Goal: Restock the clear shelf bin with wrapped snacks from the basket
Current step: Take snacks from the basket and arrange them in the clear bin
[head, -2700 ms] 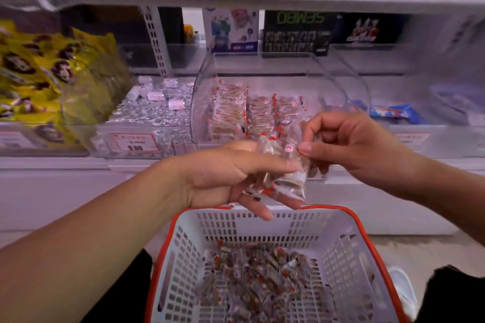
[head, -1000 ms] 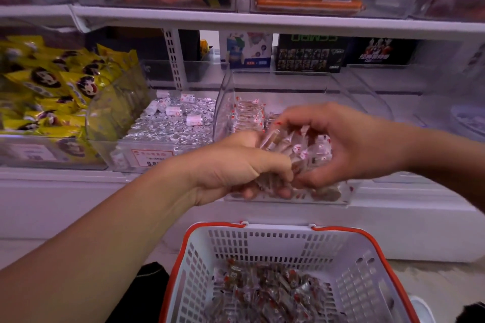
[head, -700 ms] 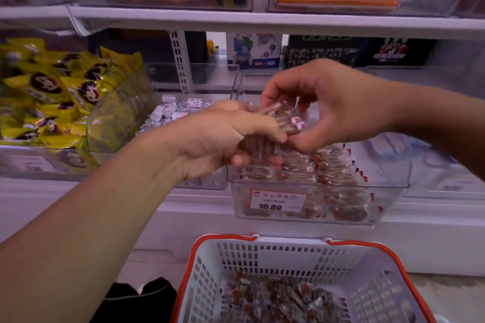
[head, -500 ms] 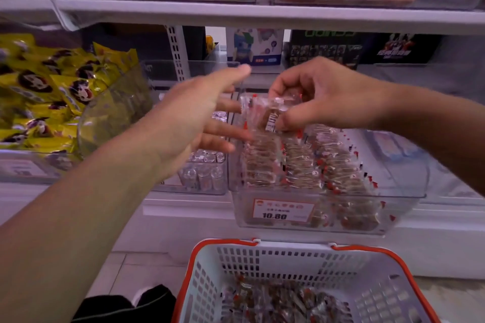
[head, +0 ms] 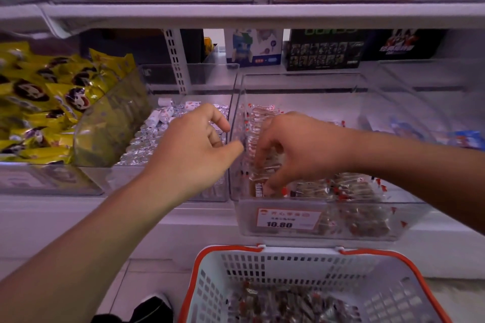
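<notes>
The clear shelf bin (head: pixel 367 231) stands pulled forward from the shelf, with a 10.80 price tag on its front. Rows of clear-wrapped snacks (head: pixel 349 191) with red marks lie inside it. My right hand (head: pixel 296 149) reaches down into the bin's left side, fingers closed on a stack of wrapped snacks (head: pixel 259 165) pressed against the left wall. My left hand (head: pixel 199 147) hovers just outside that wall, fingers loosely curled and holding nothing. Below, the white basket (head: pixel 210 283) with an orange rim holds several more wrapped snacks (head: pixel 286 304).
A neighbouring clear bin (head: pixel 168 186) to the left holds silver-wrapped sweets. Yellow snack bags (head: pixel 49 102) fill the far-left bin. An upper shelf edge (head: pixel 236 14) runs overhead with more bins. Boxes (head: pixel 322 52) stand at the shelf's back. A shoe (head: pixel 152 307) shows on the floor.
My left hand let go of the bundle and moved aside to the left. My right hand carried the wrapped snacks down into the bin's left side. The view tilted down slightly.
</notes>
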A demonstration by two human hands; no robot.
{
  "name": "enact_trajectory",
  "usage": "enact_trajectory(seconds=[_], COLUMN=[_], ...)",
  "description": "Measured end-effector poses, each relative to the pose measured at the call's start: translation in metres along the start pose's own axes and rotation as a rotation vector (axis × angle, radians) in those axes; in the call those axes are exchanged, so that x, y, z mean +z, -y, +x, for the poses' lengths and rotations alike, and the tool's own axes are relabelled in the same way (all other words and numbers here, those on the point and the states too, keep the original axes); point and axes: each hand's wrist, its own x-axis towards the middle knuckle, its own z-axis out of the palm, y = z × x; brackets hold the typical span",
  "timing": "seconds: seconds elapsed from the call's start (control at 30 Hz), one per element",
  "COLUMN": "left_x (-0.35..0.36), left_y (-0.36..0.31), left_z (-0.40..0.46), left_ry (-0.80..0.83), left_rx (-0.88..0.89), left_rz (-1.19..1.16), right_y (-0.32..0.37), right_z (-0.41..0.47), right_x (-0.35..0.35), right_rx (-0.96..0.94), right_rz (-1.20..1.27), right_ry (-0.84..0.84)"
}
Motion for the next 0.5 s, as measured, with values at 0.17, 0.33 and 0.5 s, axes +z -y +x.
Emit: enact_trajectory(seconds=[0.17,0.33,0.5], left_x=[0.006,0.005,-0.008], left_y=[0.000,0.000,-0.012], left_z=[-0.001,-0.003,-0.019], left_ry=[0.009,-0.008,-0.274], left_rx=[0.003,0.021,0.298], left_rz=[-0.023,-0.013,0.008], right_y=[0.000,0.002,0.007], right_z=[0.005,0.002,-0.028], right_x=[0.003,0.002,-0.026], right_rx=[0.032,0.052,0.099], right_rz=[-0.004,0.044,0.129], right_ry=[0.082,0.119,-0.133])
